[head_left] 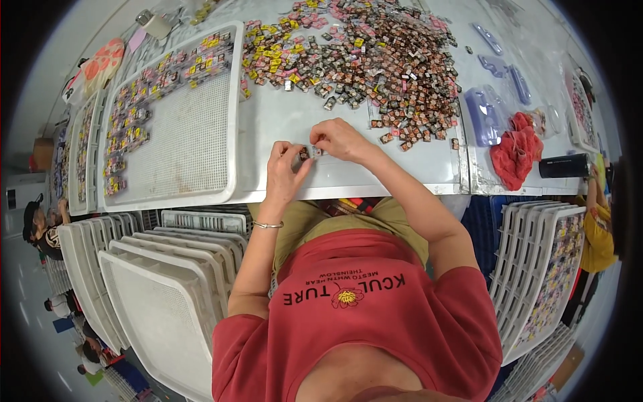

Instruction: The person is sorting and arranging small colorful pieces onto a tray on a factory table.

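Just past the table's front edge, both of my hands work close together. My left hand [284,173] pinches a small dark printed block [304,153] between thumb and finger. Right beside it, my right hand [343,139] is closed, its fingertips on a small pale clear-sided block [317,152]. Whether the two blocks touch is too small to tell. Beyond my hands spreads a large heap of similar small blocks [408,87], brown, black, pink and yellow. Left of my hands lies a white mesh tray [194,144] with rows of joined blocks along its far and left sides.
On the right lie a red cloth [516,153], purple plastic trays [483,115] and a black cylinder [564,166]. Empty white trays [157,305] are stacked below the table at left; filled trays [546,268] stand at right. Other people are at both sides.
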Tool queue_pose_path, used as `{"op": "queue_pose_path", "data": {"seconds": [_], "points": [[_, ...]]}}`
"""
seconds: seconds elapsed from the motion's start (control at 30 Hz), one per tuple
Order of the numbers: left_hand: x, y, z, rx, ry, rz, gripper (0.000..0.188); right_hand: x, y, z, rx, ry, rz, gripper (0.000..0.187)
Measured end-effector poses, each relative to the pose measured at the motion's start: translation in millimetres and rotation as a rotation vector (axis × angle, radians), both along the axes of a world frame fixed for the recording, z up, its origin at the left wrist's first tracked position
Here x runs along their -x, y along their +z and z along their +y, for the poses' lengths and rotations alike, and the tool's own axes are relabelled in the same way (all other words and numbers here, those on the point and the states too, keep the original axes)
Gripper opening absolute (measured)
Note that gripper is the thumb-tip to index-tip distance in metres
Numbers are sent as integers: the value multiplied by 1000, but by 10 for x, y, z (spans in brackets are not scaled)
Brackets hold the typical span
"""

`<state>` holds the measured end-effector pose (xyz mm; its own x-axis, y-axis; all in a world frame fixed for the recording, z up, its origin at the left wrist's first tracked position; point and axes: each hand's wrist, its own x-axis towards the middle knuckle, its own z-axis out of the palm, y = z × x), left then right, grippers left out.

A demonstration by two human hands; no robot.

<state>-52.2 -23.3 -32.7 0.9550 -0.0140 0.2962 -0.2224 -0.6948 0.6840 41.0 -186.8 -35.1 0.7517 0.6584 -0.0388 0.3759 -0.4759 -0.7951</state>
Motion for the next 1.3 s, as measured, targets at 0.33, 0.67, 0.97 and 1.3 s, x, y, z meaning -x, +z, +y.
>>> {"op": "queue_pose_path", "data": {"seconds": [0.33, 0.67, 0.97, 1.3], "points": [[76, -107, 21, -66, -93, -146, 31, 312, -169, 63, -70, -144, -343, 7], [-771, -157, 103, 57, 64, -146, 14, -460, -111, -441, 227, -282, -795, 12], [-1572, -333, 100, -173, 84, -397, 22, -422, -46, -523, 24, -361, -618, 13], [-1156, -326, 155, 118, 158, -304, 23, -1234, 2, 586, 99, -92, -641, 12]]}}
